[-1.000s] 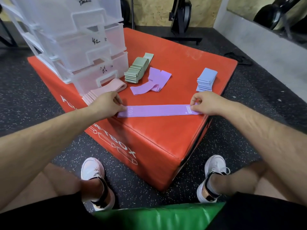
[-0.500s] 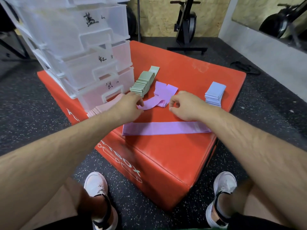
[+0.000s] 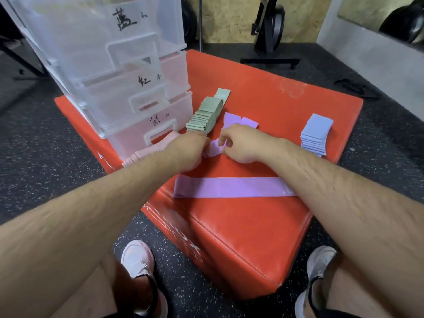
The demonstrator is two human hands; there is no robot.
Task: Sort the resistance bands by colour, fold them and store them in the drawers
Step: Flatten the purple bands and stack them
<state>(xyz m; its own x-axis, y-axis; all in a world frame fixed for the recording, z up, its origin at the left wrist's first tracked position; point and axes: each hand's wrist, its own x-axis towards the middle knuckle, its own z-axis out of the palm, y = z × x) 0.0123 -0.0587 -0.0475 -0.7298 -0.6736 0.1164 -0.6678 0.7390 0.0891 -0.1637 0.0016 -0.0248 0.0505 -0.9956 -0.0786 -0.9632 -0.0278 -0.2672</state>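
A purple band lies flat and stretched out across the near part of the red box. Behind it, my left hand and my right hand meet over a second, crumpled purple band, and each pinches one part of it. More of this purple fabric shows beyond my right hand. Folded green bands stand in a row by the clear drawer unit. Pink bands lie under my left forearm. Folded blue bands are stacked at the right.
The drawer unit has three shut drawers with handwritten labels and fills the box's far left corner. Black speckled floor surrounds the box. My two shoes stand near its front. A black equipment stand rises at the back.
Both hands let go of the flat purple band's ends, moved away from me to the crumpled purple band behind it and took hold of it. The flat band stays laid out.
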